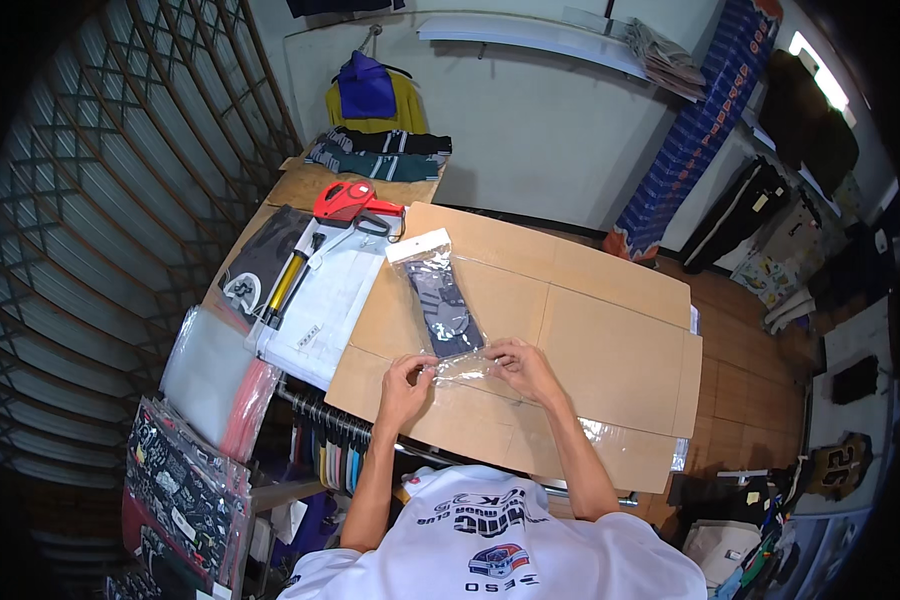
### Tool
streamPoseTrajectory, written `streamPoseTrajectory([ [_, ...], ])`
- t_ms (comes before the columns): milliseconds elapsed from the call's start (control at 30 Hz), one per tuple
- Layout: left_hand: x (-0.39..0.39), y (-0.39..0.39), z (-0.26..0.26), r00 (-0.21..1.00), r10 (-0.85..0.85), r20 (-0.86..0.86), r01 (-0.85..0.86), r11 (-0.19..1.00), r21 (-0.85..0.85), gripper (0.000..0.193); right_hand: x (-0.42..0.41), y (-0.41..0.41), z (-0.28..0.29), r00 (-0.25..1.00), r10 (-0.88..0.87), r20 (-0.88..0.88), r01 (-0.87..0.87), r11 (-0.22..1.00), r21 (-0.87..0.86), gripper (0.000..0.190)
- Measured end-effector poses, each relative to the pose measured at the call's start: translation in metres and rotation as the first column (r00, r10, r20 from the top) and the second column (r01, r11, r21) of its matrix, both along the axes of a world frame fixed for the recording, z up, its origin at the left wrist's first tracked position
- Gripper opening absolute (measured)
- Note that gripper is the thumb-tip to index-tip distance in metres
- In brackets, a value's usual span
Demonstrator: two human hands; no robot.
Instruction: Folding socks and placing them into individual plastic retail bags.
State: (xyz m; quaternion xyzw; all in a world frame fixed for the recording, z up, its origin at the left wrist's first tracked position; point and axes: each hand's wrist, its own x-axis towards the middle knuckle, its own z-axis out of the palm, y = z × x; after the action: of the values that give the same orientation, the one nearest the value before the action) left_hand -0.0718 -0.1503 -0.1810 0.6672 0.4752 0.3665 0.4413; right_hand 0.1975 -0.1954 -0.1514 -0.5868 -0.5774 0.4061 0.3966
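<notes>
A clear plastic bag (465,369) with a white header lies on a flattened cardboard sheet (600,337). Inside it rests a folded pair of dark grey patterned socks (442,307). My left hand (407,390) pinches the near left corner of the bag's loose end between thumb and fingers. At the right corner of the same end, my right hand (523,369) pinches the plastic too. The bag's header points away from me, and the loose plastic spreads between both hands below the socks.
Left of the cardboard lie a red price labeling gun (356,204), a yellow-and-black hand pump (289,281) and white plastic sheets (337,292). Black and green socks (379,154) lie at the far end. Clothes hangers (330,416) hang under the near left edge. Packaged garments (184,480) stand at lower left.
</notes>
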Motion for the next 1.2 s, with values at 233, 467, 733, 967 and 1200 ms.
streamPoseTrajectory([
  [233, 0.001, -0.001, 0.004, 1.0, -0.001, -0.009, 0.001, 1.0, 0.008, 0.017, -0.001, -0.018, 0.008, 0.907, 0.014, 0.421, -0.087, 0.984, 0.155, 0.017],
  [467, 0.002, -0.001, 0.002, 1.0, -0.011, -0.013, 0.011, 0.999, 0.034, 0.017, -0.011, -0.02, 0.003, 0.811, -0.057, 0.582, -0.078, 0.976, 0.204, 0.017],
  [733, 0.003, -0.002, 0.003, 1.0, 0.01, -0.029, -0.008, 0.997, 0.074, 0.016, 0.0, -0.022, -0.01, 0.927, -0.097, 0.362, 0.035, 0.984, 0.175, 0.014],
  [967, 0.003, -0.004, 0.006, 1.0, 0.022, -0.01, -0.022, 0.999, 0.039, 0.016, -0.01, -0.026, 0.02, 0.959, -0.024, 0.283, -0.041, 0.974, 0.221, 0.014],
  [1200, 0.002, -0.004, 0.007, 0.999, 0.006, -0.033, -0.004, 0.997, 0.074, 0.016, -0.01, -0.022, 0.017, 0.916, -0.015, 0.401, -0.04, 0.991, 0.127, 0.012],
])
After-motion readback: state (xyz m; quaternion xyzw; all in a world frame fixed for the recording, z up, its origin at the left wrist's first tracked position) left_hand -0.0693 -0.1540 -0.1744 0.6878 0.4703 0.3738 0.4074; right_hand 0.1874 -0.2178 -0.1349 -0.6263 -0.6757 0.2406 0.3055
